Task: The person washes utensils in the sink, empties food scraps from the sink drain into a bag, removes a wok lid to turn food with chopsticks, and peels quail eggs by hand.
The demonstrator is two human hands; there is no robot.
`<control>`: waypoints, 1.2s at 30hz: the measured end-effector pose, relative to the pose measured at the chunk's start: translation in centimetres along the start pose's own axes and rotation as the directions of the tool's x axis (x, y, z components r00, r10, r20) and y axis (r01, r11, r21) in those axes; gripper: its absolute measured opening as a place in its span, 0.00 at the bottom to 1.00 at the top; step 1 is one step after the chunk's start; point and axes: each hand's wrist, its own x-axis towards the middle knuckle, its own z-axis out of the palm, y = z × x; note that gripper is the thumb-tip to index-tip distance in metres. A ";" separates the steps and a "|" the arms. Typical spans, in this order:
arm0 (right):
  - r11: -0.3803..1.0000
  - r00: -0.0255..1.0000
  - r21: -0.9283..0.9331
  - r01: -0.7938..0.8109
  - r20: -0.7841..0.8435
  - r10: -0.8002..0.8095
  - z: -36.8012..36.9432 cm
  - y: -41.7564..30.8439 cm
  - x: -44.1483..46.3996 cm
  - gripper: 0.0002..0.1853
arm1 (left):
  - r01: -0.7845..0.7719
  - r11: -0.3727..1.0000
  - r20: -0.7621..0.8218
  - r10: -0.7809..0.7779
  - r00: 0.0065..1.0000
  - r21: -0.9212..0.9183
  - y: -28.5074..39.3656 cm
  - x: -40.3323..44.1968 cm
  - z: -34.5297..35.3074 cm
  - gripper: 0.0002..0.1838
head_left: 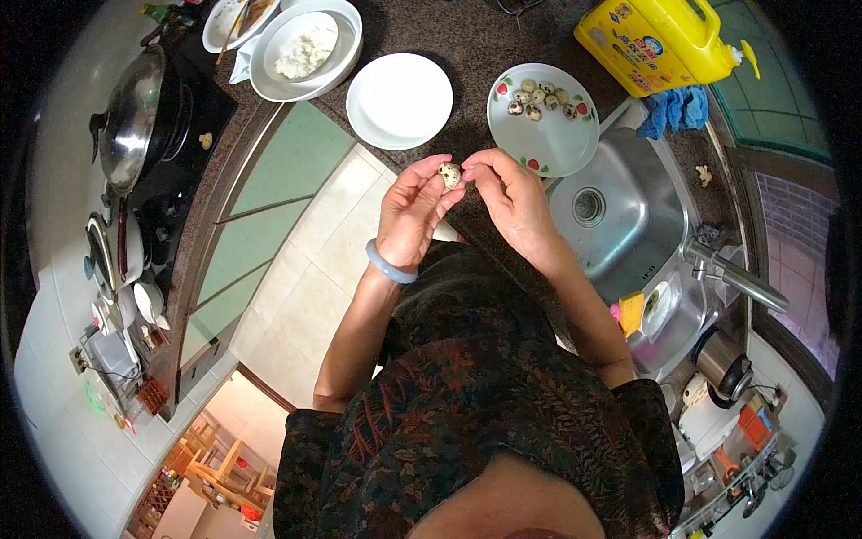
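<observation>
A speckled quail egg [450, 175] is in my left hand [413, 202], pinched between thumb and fingers above the counter's front edge. My right hand [512, 202] is closed, its thumb and fingertips drawn together against or just beside the egg's right side. Whether a bit of shell is between those fingertips is too small to make out. Behind my right hand stands a shallow bowl with a strawberry pattern [534, 148], with several more quail eggs [530, 92] lying in it. A white bowl [400, 101] with nothing visible inside stands behind my left hand.
A steel sink [611, 229] with a faucet [741, 277] lies to the right, a yellow sponge [631, 313] at its edge. A yellow detergent jug [642, 45] and blue cloth [675, 110] stand behind it. Nested bowls [350, 45] with white food are back left; a wok [135, 117] sits on the stove.
</observation>
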 end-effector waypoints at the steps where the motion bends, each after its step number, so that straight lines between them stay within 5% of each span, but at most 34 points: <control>1: 1.000 1.000 -0.001 0.000 0.000 0.000 -0.1 -0.3 0.0 0.06 | -0.005 1.000 -0.007 0.005 1.000 -0.001 0.1 0.0 0.1 0.14; 4: 0.997 0.999 -0.072 0.027 0.038 -0.024 -0.2 -1.0 0.0 0.07 | -0.038 0.998 -0.022 0.039 0.999 0.051 -0.4 0.1 -0.4 0.13; 6: 0.944 0.978 -0.257 0.209 0.047 -0.204 -0.3 -0.9 0.1 0.08 | -0.066 0.992 -0.027 0.069 0.997 0.106 -0.6 0.2 -0.4 0.13; 18: 0.747 0.909 -0.527 0.405 0.148 -0.389 -0.5 -0.1 0.0 0.08 | -0.174 0.915 -0.023 0.196 0.980 0.365 -0.9 0.4 -0.4 0.12; 28: 0.671 0.867 -0.563 0.482 0.195 -0.459 -0.5 0.4 0.0 0.09 | -0.084 0.911 -0.079 0.127 0.989 0.403 -0.4 0.2 -0.1 0.12; 36: 0.755 0.912 -0.514 0.408 0.192 -0.363 -0.4 0.3 0.2 0.09 | -0.085 0.895 -0.044 0.116 0.992 0.437 -0.5 0.3 -0.5 0.13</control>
